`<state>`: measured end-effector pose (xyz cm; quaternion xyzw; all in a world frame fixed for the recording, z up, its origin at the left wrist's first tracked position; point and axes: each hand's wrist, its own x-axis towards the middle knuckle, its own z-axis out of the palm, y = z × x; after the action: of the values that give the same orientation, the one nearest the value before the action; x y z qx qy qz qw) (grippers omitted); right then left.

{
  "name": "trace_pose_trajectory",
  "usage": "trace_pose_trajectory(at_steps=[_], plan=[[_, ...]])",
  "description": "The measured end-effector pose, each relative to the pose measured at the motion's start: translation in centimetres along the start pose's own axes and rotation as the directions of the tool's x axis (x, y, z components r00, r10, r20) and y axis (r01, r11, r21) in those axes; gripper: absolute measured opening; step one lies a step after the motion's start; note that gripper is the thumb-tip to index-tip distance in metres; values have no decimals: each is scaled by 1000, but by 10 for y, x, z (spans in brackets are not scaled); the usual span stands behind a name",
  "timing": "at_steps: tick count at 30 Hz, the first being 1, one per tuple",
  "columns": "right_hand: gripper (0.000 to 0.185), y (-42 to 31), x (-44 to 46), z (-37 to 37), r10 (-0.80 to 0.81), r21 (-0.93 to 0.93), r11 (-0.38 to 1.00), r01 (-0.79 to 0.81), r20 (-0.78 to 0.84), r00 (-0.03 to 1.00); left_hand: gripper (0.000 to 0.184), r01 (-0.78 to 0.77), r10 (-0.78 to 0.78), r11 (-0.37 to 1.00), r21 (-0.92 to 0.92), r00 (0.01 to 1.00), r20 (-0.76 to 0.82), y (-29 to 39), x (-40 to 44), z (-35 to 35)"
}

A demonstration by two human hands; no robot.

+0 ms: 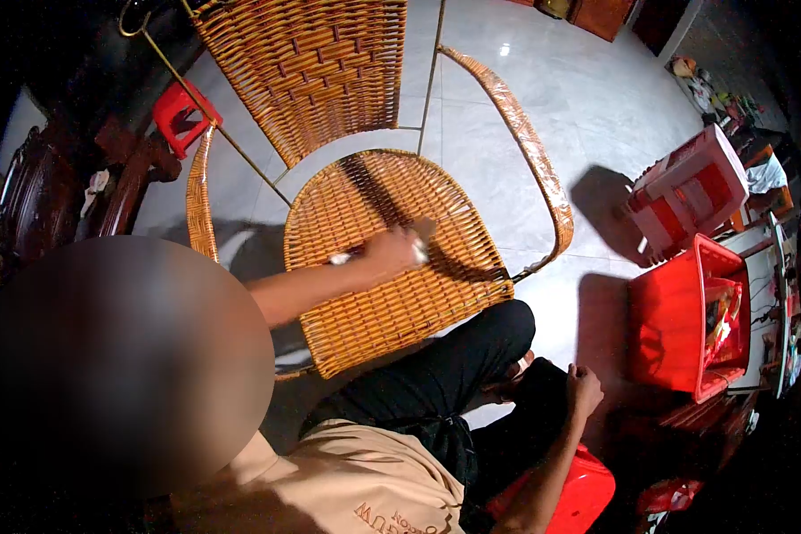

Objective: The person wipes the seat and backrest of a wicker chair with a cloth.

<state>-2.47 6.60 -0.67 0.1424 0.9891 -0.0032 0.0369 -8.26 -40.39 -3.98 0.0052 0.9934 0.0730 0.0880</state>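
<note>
A wicker chair with a woven seat point(378, 325) stands in front of me. My left hand point(392, 254) reaches over that seat, fingers closed, blurred by motion. In it is what looks like a brush point(427, 230), its brownish end pointing away from me and a pale handle end showing by the wrist; the middle is hidden by the fingers. The woven backrest point(316, 76) rises beyond the seat. My right hand point(585, 390) rests by my black-trousered knee, fingers curled, with nothing visible in it.
Plastic-wrapped armrests point(525, 133) flank the seat. To the right are a red bin point(663, 320) with packets inside and a red-and-white box point(690, 182). A red stool point(187, 116) is at the left, red plastic point(583, 494) below me. A blurred disc covers the lower left.
</note>
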Motion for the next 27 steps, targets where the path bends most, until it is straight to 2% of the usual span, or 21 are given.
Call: trace_pose_trajectory(at_steps=[1, 2, 3, 4, 5, 6, 8, 9, 11, 12, 13, 14, 16, 17, 19, 20, 21, 22, 24, 25, 27], plan=[[34, -5, -1, -5, -7, -5, 1000, 7, -1, 1000, 57, -81, 82, 996, -32, 996, 37, 33, -15, -20], [32, -11, -2, -11, 21, -28, 999, -20, 51, 998, 43, -13, 21, 996, -90, 996, 91, 61, -18, -18], [31, -17, -2, -16, 52, -51, 998, -47, 99, 994, 39, -147, 155, 986, -80, 983, 97, 78, -18, -9], [31, -19, -2, -16, 50, -54, 998, -45, 95, 994, 36, -215, 219, 974, -74, 974, 56, 95, -19, -1], [31, -19, -3, -15, 37, -40, 999, -34, 93, 995, 32, -331, 327, 942, -49, 942, -68, 106, -20, 9], [31, -17, -4, -14, 27, -27, 999, -24, 90, 996, 31, -368, 363, 926, -78, 929, -76, 116, -12, 14], [31, -12, -3, -5, -8, -28, 1000, 9, 29, 1000, 30, -482, 444, 875, -56, 842, -308, 114, -1, 26], [30, -9, -3, 0, -48, -25, 999, 47, -28, 998, 28, -464, 443, 884, -45, 866, -231, 112, 6, 19], [30, -2, -1, 6, -44, -28, 999, 43, -33, 998, 20, -433, 431, 901, -2, 898, -92, 99, 31, 15], [30, -1, 1, 8, -42, -24, 999, 41, -38, 998, 22, -395, 396, 917, 55, 918, 5, 86, 39, 3], [30, -3, 1, 5, -40, -22, 999, 40, -41, 998, 26, -269, 217, 927, 259, 953, 214, 82, 41, -21], [29, -5, 0, 2, -27, -35, 999, 26, -34, 999, 25, -194, 141, 938, 289, 971, 192, 64, 54, -17], [29, -4, 0, 1, -12, -53, 999, 11, -28, 1000, 22, 117, -106, 943, 311, 993, -52, 6, 89, 12], [29, -2, 0, 2, -14, -32, 999, 12, -33, 999, 21, 311, -267, 916, 253, 944, -192, -24, 103, 22], [30, -3, 1, 1, -16, -10, 1000, 15, -39, 999, 24, 563, -587, 806, -184, 717, -376, -67, 92, -12], [30, -6, 1, -2, -7, -2, 1000, 7, -9, 1000, 25, 612, -610, 780, -129, 697, -378, -97, 90, -20], [30, -7, 1, -4, 4, 7, 1000, -4, 21, 1000, 22, 542, -454, 840, 33, 734, -505, -121, 71, -20], [30, -6, 1, -3, 9, 10, 1000, -9, 20, 1000, 20, 605, -557, 795, -41, 702, -443, -128, 60, -34], [30, -8, 2, -1, -25, -13, 1000, 25, -6, 1000, 19, 664, -646, 740, -107, 660, -383, -130, 52, -43], [30, -10, 2, -3, -23, -12, 1000, 23, -5, 1000, 19, 662, -645, 742, -105, 661, -384, -128, 53, -40], [32, -18, 4, -8, 26, -77, 997, -18, 105, 994, 24, 582, -519, 812, -36, 693, -501, -118, 64, -25]])
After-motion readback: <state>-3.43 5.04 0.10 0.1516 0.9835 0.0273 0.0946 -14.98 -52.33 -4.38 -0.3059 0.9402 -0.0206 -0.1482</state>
